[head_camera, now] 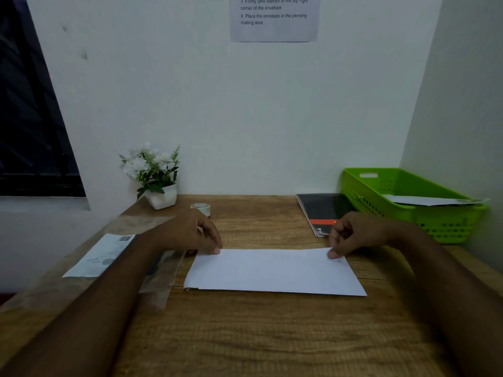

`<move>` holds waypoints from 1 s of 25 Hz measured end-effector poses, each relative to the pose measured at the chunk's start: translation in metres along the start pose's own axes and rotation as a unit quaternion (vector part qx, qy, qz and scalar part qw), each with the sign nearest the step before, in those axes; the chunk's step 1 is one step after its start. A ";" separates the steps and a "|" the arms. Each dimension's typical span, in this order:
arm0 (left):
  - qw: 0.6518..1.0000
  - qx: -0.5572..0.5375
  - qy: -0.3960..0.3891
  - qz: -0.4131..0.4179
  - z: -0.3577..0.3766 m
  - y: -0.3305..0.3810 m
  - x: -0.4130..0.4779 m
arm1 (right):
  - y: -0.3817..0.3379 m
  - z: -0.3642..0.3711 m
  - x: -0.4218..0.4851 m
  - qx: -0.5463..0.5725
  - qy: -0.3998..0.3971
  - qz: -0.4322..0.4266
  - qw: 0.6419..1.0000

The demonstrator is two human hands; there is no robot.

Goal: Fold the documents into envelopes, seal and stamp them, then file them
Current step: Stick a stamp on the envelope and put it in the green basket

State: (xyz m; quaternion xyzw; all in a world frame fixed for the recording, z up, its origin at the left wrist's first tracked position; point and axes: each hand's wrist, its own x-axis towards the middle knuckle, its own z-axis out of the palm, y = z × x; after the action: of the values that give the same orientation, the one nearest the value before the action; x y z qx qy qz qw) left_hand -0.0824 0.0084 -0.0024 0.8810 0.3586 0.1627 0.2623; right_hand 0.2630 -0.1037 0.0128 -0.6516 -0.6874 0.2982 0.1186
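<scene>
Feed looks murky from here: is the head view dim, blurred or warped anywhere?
Head view: dim, bluish light; folded paper reads clearly; wide-angle warp tilts the window and green basket outward; wall notice is soft yet legible; no glare.

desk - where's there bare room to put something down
Widest bare patch: the near desk, between the forearms below the folded paper. A smaller one lies behind the paper, between the small cup and black notebook. Crowded: left edge with the plastic sleeve, right back corner with the green basket.
</scene>
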 end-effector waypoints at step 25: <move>0.966 -0.023 0.249 0.068 0.024 0.000 0.027 | -0.037 0.052 0.041 0.104 0.254 -0.228 0.934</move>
State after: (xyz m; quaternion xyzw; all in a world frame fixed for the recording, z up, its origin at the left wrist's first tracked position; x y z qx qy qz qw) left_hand -0.0527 0.0196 -0.0192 0.8289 0.3481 0.4023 0.1731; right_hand 0.1985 -0.0764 -0.0172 -0.5150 -0.7295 0.1577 0.4216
